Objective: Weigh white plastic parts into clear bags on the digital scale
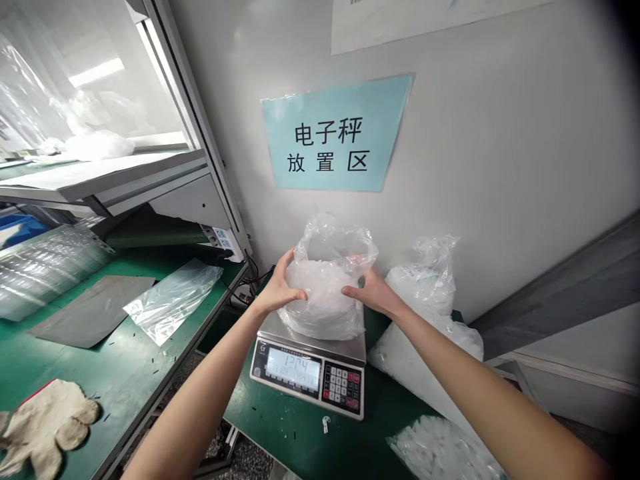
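Observation:
A clear plastic bag (327, 280) filled with small white parts sits on the pan of an electronic scale (310, 367). My left hand (280, 287) grips the bag's left side and my right hand (373, 290) grips its right side. The bag's mouth stands open at the top. The scale's lit display shows digits, and a keypad lies to its right. The scale rests on a small green table (300, 433) against the wall.
More bags of white parts (425, 320) lie right of the scale. One small white piece (326, 424) lies in front of it. To the left, a green workbench (120, 380) carries an empty plastic bag (173, 300), a grey sheet (95, 310) and white gloves (45, 427). A blue sign (335, 133) hangs on the wall.

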Demonstrator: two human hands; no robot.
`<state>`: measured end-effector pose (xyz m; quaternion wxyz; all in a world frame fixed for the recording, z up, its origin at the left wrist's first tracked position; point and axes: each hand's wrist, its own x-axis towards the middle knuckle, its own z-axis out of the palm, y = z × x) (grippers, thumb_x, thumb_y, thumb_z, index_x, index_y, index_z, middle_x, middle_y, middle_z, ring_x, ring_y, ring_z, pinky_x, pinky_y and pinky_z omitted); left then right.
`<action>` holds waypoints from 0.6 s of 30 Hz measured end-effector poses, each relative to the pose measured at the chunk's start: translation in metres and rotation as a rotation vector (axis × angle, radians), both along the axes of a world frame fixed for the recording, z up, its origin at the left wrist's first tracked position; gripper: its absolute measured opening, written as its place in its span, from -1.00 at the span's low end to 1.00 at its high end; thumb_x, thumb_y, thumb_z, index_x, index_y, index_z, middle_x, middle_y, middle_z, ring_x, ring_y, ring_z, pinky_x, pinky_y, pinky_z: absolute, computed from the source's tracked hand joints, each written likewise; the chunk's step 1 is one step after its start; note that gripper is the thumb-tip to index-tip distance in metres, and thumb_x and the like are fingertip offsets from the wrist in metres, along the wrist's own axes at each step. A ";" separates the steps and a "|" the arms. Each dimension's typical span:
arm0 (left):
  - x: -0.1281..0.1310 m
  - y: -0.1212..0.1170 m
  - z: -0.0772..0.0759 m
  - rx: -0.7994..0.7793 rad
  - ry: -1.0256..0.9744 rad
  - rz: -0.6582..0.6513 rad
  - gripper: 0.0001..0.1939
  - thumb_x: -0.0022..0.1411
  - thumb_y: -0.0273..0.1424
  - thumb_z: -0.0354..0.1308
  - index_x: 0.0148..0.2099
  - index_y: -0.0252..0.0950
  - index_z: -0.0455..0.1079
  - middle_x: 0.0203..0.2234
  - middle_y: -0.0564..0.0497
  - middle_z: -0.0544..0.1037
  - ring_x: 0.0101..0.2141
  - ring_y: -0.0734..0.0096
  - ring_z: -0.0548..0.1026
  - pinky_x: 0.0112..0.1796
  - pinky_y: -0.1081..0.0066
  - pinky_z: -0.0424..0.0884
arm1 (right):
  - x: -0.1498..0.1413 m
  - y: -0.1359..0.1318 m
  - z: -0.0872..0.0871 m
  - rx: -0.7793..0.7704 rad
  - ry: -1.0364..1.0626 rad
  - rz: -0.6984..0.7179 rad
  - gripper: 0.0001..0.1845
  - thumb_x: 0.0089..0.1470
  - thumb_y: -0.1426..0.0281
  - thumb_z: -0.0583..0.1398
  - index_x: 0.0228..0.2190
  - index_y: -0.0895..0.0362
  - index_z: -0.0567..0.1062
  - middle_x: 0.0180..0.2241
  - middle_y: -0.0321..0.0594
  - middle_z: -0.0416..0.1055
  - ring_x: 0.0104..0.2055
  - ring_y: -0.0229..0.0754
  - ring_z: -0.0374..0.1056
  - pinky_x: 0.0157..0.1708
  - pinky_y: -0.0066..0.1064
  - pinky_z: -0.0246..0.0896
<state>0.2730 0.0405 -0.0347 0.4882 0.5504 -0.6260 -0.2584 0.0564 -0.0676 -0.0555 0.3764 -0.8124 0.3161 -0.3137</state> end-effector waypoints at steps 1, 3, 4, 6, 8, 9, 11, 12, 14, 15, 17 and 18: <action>0.001 0.001 0.003 -0.026 0.002 -0.026 0.14 -0.35 0.14 0.16 0.20 -0.26 -0.17 0.17 -0.21 -0.05 0.14 0.07 -0.06 0.10 0.21 -0.08 | -0.002 -0.002 0.002 0.011 -0.014 0.005 -0.04 -0.28 -0.14 0.17 0.04 0.14 0.06 0.04 -0.04 0.03 0.11 0.02 -0.08 0.08 -0.16 -0.13; 0.003 0.002 0.008 -0.072 0.008 -0.060 0.14 -0.35 0.14 0.16 0.21 -0.24 -0.18 0.18 -0.20 -0.07 0.14 0.10 -0.05 0.10 0.22 -0.09 | -0.005 -0.003 0.006 0.034 -0.030 0.017 -0.05 -0.27 -0.12 0.18 0.05 0.11 0.03 0.06 -0.06 0.01 0.11 0.01 -0.07 0.07 -0.14 -0.11; 0.004 0.002 0.010 -0.087 0.011 -0.063 0.14 -0.35 0.15 0.15 0.21 -0.23 -0.20 0.18 -0.19 -0.09 0.15 0.11 -0.06 0.11 0.21 -0.10 | -0.006 -0.003 0.007 0.045 -0.035 0.023 -0.06 -0.27 -0.10 0.19 0.04 0.10 0.03 0.06 -0.06 0.02 0.10 0.01 -0.06 0.06 -0.12 -0.09; 0.006 0.004 0.012 -0.108 0.017 -0.051 0.14 -0.35 0.16 0.13 0.22 -0.20 -0.22 0.19 -0.19 -0.12 0.15 0.11 -0.09 0.11 0.19 -0.12 | -0.009 -0.001 0.008 0.065 -0.043 0.030 -0.07 -0.28 -0.09 0.21 0.03 0.09 0.04 0.05 -0.06 0.05 0.10 0.03 -0.04 0.04 -0.09 -0.08; 0.009 0.007 0.014 -0.111 0.018 -0.038 0.14 -0.35 0.16 0.12 0.22 -0.19 -0.23 0.18 -0.20 -0.09 0.15 0.10 -0.10 0.10 0.15 -0.11 | -0.012 0.001 0.009 0.083 -0.056 0.035 -0.06 -0.29 -0.10 0.21 0.03 0.09 0.04 0.05 -0.05 0.06 0.10 0.04 -0.04 0.04 -0.07 -0.09; 0.010 0.009 0.014 -0.107 0.016 -0.034 0.13 -0.35 0.16 0.12 0.22 -0.19 -0.23 0.18 -0.21 -0.07 0.15 0.09 -0.09 0.09 0.14 -0.10 | -0.013 0.002 0.009 0.092 -0.063 0.035 -0.05 -0.29 -0.11 0.20 0.04 0.09 0.03 0.05 -0.05 0.05 0.10 0.04 -0.05 0.05 -0.06 -0.09; 0.012 0.012 0.016 -0.095 0.011 -0.025 0.12 -0.34 0.15 0.13 0.22 -0.17 -0.22 0.17 -0.22 -0.04 0.15 0.08 -0.07 0.08 0.11 -0.09 | -0.017 0.003 0.009 0.110 -0.070 0.035 -0.02 -0.28 -0.12 0.20 0.06 0.09 -0.01 0.08 -0.03 0.00 0.11 0.04 -0.07 0.05 -0.05 -0.10; 0.012 0.014 0.017 -0.089 0.007 -0.019 0.11 -0.33 0.14 0.13 0.21 -0.17 -0.22 0.17 -0.22 -0.04 0.15 0.07 -0.07 0.08 0.10 -0.09 | -0.019 0.003 0.008 0.119 -0.069 0.033 -0.02 -0.27 -0.12 0.19 0.07 0.09 -0.02 0.09 -0.02 -0.02 0.12 0.05 -0.08 0.04 -0.04 -0.09; 0.012 0.016 0.018 -0.081 0.002 -0.002 0.10 -0.32 0.15 0.12 0.21 -0.16 -0.22 0.16 -0.22 -0.03 0.15 0.06 -0.08 0.07 0.08 -0.08 | -0.022 0.003 0.007 0.132 -0.063 0.027 0.01 -0.27 -0.12 0.20 0.08 0.07 -0.05 0.10 -0.01 -0.04 0.12 0.07 -0.09 0.04 -0.02 -0.09; 0.012 0.017 0.019 -0.080 0.000 0.005 0.10 -0.32 0.15 0.12 0.21 -0.15 -0.22 0.16 -0.22 -0.03 0.15 0.05 -0.08 0.07 0.08 -0.08 | -0.022 0.004 0.006 0.136 -0.060 0.025 0.02 -0.28 -0.12 0.21 0.09 0.07 -0.07 0.10 0.00 -0.05 0.12 0.08 -0.10 0.04 -0.01 -0.09; 0.011 0.018 0.020 -0.078 -0.005 0.015 0.10 -0.31 0.17 0.10 0.21 -0.15 -0.23 0.16 -0.22 -0.01 0.15 0.04 -0.08 0.07 0.07 -0.07 | -0.024 0.004 0.004 0.138 -0.056 0.022 0.05 -0.30 -0.12 0.22 0.10 0.06 -0.09 0.10 0.00 -0.04 0.12 0.10 -0.09 0.04 -0.02 -0.09; 0.011 0.018 0.020 -0.077 -0.009 0.018 0.09 -0.31 0.18 0.09 0.21 -0.14 -0.23 0.15 -0.22 -0.01 0.15 0.04 -0.08 0.07 0.07 -0.07 | -0.024 0.005 0.003 0.138 -0.055 0.022 0.06 -0.30 -0.12 0.22 0.11 0.06 -0.10 0.10 0.00 -0.03 0.12 0.10 -0.08 0.04 -0.02 -0.08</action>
